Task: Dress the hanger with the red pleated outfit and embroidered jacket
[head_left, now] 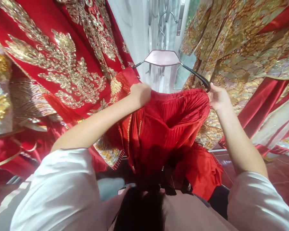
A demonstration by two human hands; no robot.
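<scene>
A red pleated dress (156,128) hangs in front of me from a clothes hanger (195,74) with a dark wire frame and a pale pink centre panel. My left hand (141,94) is closed on the dress's upper edge, beside a gold-embroidered red strap (120,83); its fingertips are hidden. At the right end of the hanger, my right hand (218,98) pinches the dress's top edge, fingers touching the dark tip. Between my hands the gathered neckline sags open. The hanger's metal hook (162,25) points up at the back.
Red garments with gold sequin embroidery (72,73) hang close on the left. Gold patterned garments (243,48) crowd the right side. White curtain fabric (135,29) hangs behind the hanger. Reddish floor tiles (279,173) show at lower right.
</scene>
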